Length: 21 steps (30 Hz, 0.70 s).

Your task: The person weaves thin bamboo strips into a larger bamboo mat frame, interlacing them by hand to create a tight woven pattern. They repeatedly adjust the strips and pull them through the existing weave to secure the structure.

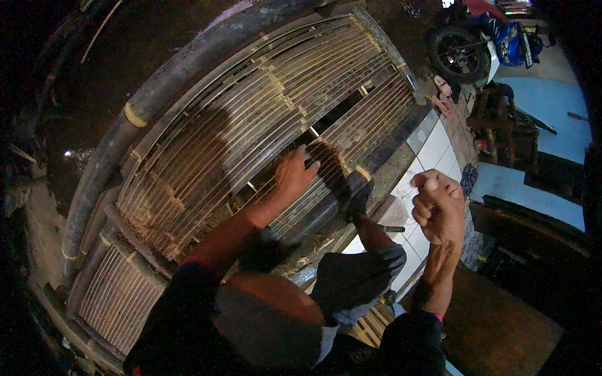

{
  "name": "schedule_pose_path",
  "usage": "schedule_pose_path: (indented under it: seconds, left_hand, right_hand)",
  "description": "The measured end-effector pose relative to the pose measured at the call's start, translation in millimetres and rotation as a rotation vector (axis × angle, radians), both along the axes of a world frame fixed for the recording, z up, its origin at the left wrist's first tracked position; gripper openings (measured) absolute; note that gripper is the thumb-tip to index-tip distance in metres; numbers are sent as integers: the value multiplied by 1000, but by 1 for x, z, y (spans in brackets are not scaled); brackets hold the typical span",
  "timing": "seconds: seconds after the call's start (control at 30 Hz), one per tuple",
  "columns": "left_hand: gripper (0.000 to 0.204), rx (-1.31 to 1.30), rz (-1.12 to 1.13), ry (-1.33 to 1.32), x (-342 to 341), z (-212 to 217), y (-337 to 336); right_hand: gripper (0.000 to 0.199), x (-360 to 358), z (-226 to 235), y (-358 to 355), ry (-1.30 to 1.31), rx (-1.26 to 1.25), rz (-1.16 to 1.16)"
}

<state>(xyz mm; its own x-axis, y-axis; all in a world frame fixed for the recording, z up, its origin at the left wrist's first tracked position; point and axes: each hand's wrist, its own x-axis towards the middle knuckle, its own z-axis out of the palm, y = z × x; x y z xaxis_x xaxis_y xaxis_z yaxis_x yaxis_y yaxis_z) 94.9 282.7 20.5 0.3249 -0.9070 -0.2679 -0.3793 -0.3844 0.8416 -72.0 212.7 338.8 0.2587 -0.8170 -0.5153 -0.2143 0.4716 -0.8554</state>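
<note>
A large bamboo frame of thin slats bound between thick round poles lies in front of me. My left hand rests flat on the slats near the lower pole, fingers spread, holding nothing. My right hand is raised off to the right in a closed fist; whether something small sits inside it is not visible. My foot presses on the thick lower pole, with my bent knee below it.
A second slatted bamboo panel lies at lower left. White floor tiles run along the frame's right side, with sandals on them. A blue motorbike stands at upper right beside a wooden bench.
</note>
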Motion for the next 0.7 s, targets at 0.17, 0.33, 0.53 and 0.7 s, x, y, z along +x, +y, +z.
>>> schedule_pose_path:
  seconds: [0.17,0.33,0.53,0.7]
  left_hand:
    - [46,98,-80,-54,-7,-11,-47]
    - [45,-12,118,-78,-21,-52,-67]
    - [48,70,194,166,-18,-25,-52]
    - [53,-249,325,941,-3,-25,-49]
  right_hand:
    - [31,-13,19,-38,630,-437,433]
    - [22,-132,6,-162,1185,-947,397]
    - [26,-172,-70,-207,1744,-1699,534]
    - [31,-94,-245,-154,878,-844,686]
